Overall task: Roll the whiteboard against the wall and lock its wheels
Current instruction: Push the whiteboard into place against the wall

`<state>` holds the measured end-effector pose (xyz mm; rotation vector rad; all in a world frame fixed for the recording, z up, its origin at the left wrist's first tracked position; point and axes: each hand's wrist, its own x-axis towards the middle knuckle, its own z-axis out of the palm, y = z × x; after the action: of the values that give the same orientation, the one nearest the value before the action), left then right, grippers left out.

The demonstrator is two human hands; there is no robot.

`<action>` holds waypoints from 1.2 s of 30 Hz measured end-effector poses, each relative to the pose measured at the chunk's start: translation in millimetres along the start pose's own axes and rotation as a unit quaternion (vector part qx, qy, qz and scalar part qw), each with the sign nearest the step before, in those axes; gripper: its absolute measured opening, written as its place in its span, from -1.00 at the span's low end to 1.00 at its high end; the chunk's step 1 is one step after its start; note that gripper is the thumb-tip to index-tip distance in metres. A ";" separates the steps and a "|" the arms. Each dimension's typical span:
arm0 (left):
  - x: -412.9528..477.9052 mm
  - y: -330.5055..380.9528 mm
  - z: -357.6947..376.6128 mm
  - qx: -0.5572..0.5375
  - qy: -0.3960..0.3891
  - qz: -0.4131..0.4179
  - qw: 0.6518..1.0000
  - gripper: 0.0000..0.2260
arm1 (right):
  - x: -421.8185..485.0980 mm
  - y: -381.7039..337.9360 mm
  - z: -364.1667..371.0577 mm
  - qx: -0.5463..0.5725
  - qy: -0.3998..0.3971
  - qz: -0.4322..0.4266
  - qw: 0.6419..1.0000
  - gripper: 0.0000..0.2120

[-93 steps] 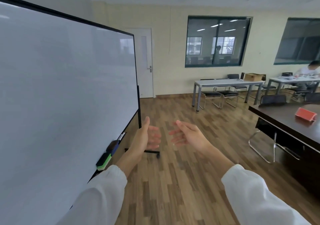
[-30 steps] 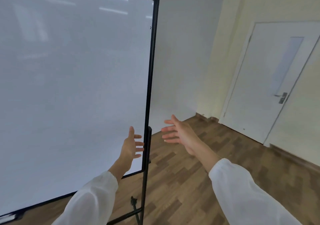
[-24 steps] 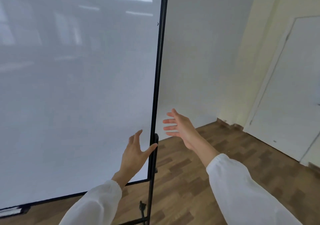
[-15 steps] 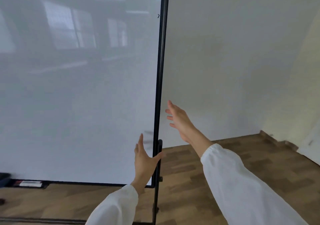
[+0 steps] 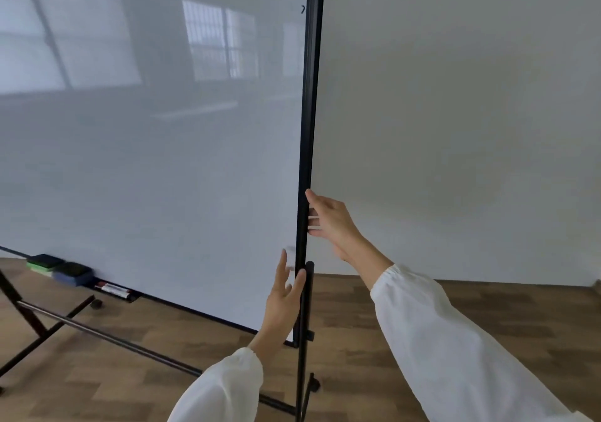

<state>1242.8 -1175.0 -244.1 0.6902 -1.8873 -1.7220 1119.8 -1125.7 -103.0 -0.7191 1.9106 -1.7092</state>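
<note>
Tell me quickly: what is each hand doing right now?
Left hand: open, fingers straight on the whiteboard beside its black frame.
Right hand: open, fingers straight, tips at the frame's far edge.

You have one whiteboard (image 5: 146, 161) and two hands: left hand (image 5: 283, 301), right hand (image 5: 331, 221). Count two erasers: green eraser (image 5: 44, 264), blue eraser (image 5: 74, 274).

One wide-angle view, worn on the head, faces forward and slightly down. It stands very near the whiteboard (image 5: 146, 161), whose black edge (image 5: 308, 112) runs top to bottom just right of centre. The board fills the left half, the wall (image 5: 471, 96) the upper right, and the floor (image 5: 520, 311) the bottom. The left hand (image 5: 283, 298) and right hand (image 5: 333, 221) enter from the lower edge.
</note>
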 end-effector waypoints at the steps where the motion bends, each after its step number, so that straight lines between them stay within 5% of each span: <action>1: 2.5 2.6 -3.7 0.010 0.026 0.016 0.999 -0.39 | 2.7 1.9 -2.1 0.012 -0.004 0.003 1.000 -0.56; 9: 32.2 -2.6 8.6 0.247 0.057 0.117 0.960 -0.19 | 11.4 8.0 -4.6 -0.015 -0.021 -0.005 1.000 -0.44; 20: 57.6 -1.7 13.4 0.270 0.025 0.129 0.954 -0.05 | 38.3 15.2 -1.6 -0.063 -0.008 -0.030 0.998 -0.45; 36: 111.7 11.1 20.7 0.229 -0.065 0.109 0.965 0.05 | 87.5 16.1 -30.7 0.014 -0.008 0.015 1.000 -0.40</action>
<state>1144.7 -1232.3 -232.5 0.5136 -2.3872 -1.2294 1032.9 -1159.3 -116.0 -0.6887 1.8741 -1.7034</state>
